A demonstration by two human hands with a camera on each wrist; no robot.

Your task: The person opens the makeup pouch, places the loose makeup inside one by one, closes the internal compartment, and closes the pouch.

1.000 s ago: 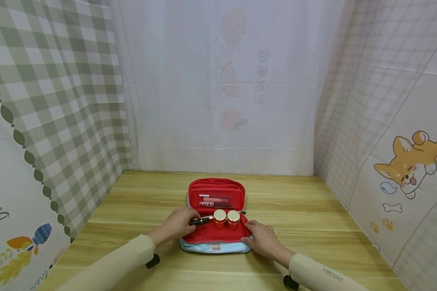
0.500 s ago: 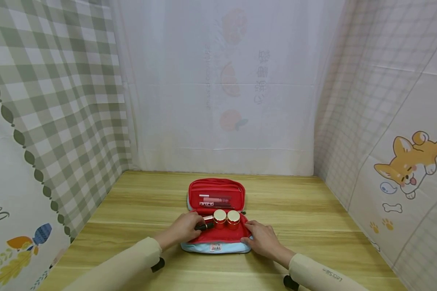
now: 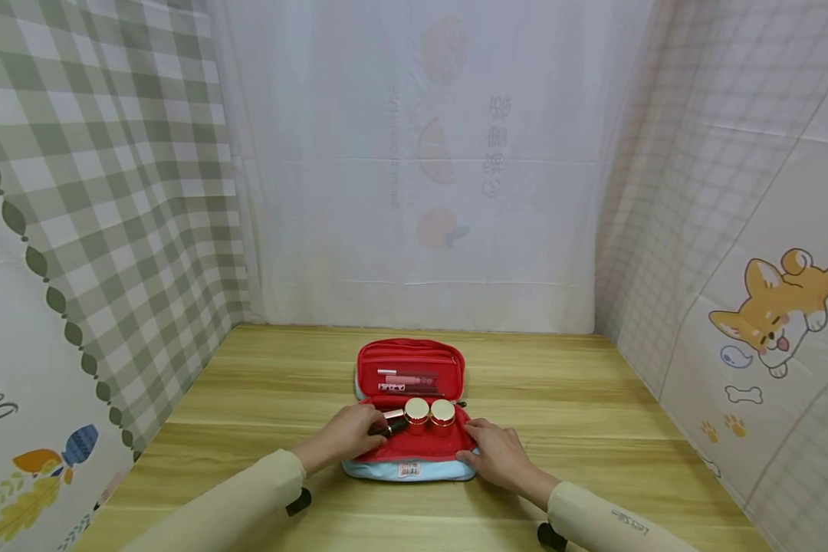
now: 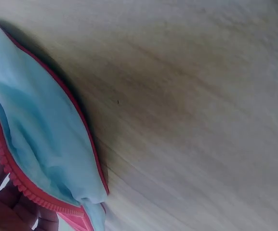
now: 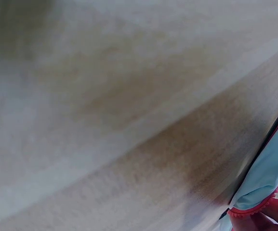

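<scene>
A light-blue zip pouch (image 3: 372,470) with red lining lies spread open on the table in the head view. My left hand (image 3: 348,437) reaches in over its left side and pinches a black cosmetic tube (image 3: 396,425) with a gold band. Behind that tube shows a pale pink, shiny tube (image 3: 393,415). Two red jars with gold lids, a left jar (image 3: 417,414) and a right jar (image 3: 443,415), stand side by side inside. At the pouch's right edge my right hand (image 3: 500,454) grips the fabric. The left wrist view shows fingers (image 4: 8,211) behind the red zipper teeth (image 4: 18,180).
The raised lid has a clear pocket (image 3: 414,368) holding several slim tubes (image 3: 405,379). A small dark zipper pull (image 3: 461,403) sits at the hinge's right. Wood-grain table (image 3: 559,391) surrounds the pouch, with cloth curtains (image 3: 414,299) behind and at both sides.
My left hand has moved right and slightly nearer the front with the black tube, which now lies beside the left jar. My right hand and the pouch have stayed nearly still.
</scene>
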